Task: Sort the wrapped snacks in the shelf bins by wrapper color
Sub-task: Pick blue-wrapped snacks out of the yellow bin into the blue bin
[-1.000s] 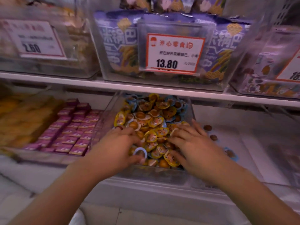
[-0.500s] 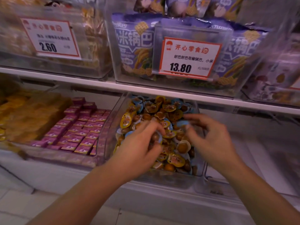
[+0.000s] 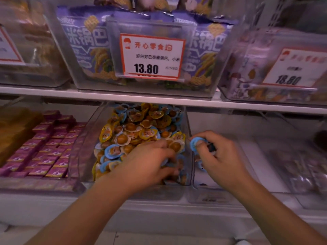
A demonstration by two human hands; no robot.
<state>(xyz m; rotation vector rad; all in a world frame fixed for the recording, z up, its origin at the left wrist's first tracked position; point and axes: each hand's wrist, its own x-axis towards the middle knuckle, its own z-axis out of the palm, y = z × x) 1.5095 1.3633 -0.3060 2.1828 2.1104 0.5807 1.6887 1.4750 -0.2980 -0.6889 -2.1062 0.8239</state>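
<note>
Pinched between the curled fingers of the right hand (image 3: 219,156) is a blue-wrapped snack (image 3: 195,144), held just over the clear divider wall, above the near-empty bin (image 3: 208,197) to the right of the full one; more small wrappers seem bunched in the same hand, though blur hides how many. Beside it, the left hand (image 3: 150,161) lies palm down on the heap of wrapped snacks (image 3: 141,124), its fingers curled into the pile at the bin's front right corner; whether they actually grasp a piece cannot be told. That clear middle bin (image 3: 85,147) on the lower shelf is packed with mixed yellow and blue wrappers. To its left sit rows of small purple boxes (image 3: 47,147), and farther left a blurred orange mass of packets (image 3: 14,128). On the white shelf (image 3: 159,99) above, a clear bin of purple snack bags (image 3: 85,41) carries a price card (image 3: 152,55) reading 13.80; a second card (image 3: 297,68) at right reads 18.80.
</note>
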